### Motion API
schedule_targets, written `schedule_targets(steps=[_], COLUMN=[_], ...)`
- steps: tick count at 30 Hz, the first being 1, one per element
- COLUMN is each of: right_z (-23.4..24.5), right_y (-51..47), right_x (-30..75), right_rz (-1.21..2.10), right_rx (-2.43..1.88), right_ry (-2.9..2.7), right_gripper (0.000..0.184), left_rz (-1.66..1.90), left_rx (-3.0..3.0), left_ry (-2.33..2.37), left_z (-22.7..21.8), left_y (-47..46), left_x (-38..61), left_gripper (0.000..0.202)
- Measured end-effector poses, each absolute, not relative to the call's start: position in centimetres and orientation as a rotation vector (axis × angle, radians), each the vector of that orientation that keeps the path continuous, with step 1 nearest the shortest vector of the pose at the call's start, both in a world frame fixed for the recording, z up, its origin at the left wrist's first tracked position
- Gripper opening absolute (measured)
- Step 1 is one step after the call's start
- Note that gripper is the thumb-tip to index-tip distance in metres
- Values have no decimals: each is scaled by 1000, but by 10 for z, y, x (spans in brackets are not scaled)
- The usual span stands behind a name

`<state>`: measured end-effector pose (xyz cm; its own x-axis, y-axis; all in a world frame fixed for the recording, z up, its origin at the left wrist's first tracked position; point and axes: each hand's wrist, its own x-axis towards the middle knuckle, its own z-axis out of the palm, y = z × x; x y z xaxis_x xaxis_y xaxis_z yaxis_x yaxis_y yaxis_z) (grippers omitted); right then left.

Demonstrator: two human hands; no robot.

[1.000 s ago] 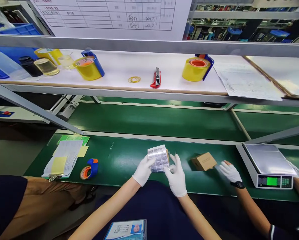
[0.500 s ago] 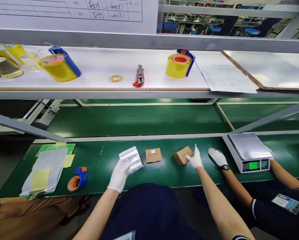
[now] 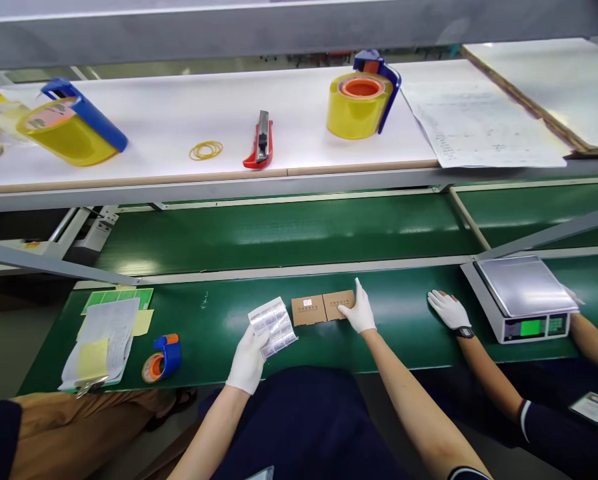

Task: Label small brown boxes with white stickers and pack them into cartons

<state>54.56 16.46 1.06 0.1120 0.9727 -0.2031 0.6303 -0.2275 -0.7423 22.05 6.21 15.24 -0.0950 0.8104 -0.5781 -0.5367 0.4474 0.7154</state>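
Note:
My gloved left hand [image 3: 249,357] grips a sheet of silvery labels [image 3: 273,325] by its lower left corner, tilted above the green bench. Just right of the sheet lies a small brown cardboard box [image 3: 307,313] with a white label on top. A second small cardboard box [image 3: 337,305] stands beside it, their sides appearing to touch. My gloved right hand [image 3: 359,312] has its thumb on this second box's right end; its other fingers point away along that side. No white label shows on the second box.
On the right, a co-worker's gloved hand [image 3: 449,311] rests near a weighing scale [image 3: 516,287]. A blue tape dispenser [image 3: 166,359] and clipboard papers [image 3: 101,340] lie left. The shelf above holds a red utility knife [image 3: 261,143], rubber bands [image 3: 206,150] and yellow tape rolls [image 3: 351,110].
My right hand has moved left and set the second box down flat against the labelled one. The left hand still holds the label sheet. The camera view has tilted down.

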Motion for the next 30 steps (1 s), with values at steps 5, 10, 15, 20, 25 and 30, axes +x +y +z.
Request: schedule_targets(steps=[5,10,15,20,25,30], right_z=[18,24,18,5,-1,-1], right_y=[175,194,214,215,209,208], right_x=[551,554,546,541,540,538], right_rz=[875,1111,1224,1207,1147,1118], right_rx=[-1835,-1756,-1793,-1843,-1833,-1832], right_ry=[-1628,-1521,-1555,-1559,-1586,-1615], right_gripper=[85,56,55,53,55,53], left_rz=[1127,1091,1066,1039,1029,1016], left_rx=[218,165,168,178,172,171], left_ry=[1249,1295,1276,1277,1281,1282], left_z=[150,151,142,141,142,138], left_y=[70,82,92,100,106,106], left_x=[224,228,225,220,219,219], left_gripper=[65,65,67,69,66,65])
